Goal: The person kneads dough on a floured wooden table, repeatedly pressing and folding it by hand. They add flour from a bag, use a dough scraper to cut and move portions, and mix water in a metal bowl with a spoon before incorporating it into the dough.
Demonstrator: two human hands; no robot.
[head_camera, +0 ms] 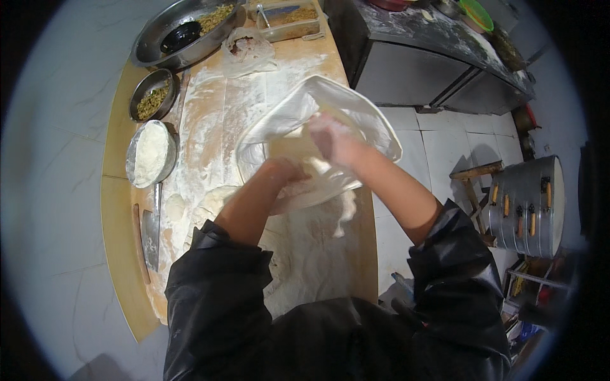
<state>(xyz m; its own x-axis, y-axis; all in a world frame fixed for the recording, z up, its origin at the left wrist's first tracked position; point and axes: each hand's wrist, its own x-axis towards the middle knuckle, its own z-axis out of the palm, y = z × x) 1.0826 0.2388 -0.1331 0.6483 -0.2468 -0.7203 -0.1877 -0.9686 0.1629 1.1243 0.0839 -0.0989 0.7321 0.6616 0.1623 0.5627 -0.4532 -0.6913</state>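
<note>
A wide-mouthed white sack [383, 126] stands open before me, its right side reaching past the table edge. Both hands are inside its mouth, blurred by motion. My right hand [333, 138] is bent at the wrist with its fingers curled; whether it grips anything is unclear. Lower and to the left, my left hand [288, 172] has its fingers partly hidden and blurred. Something pale yellow [293, 147] shows inside the sack, too blurred to name. Under my left forearm lies a floury lump of dough [214, 200], with a small dough piece [175, 207] beside it.
Along the left edge of the floured wooden table [205, 119] are a bowl of flour [152, 152], a cleaver [151, 233], a rolling pin [141, 245] and a steel bowl of filling [153, 97]. A large basin [147, 43] stands behind. A metal drum [524, 209] is at right.
</note>
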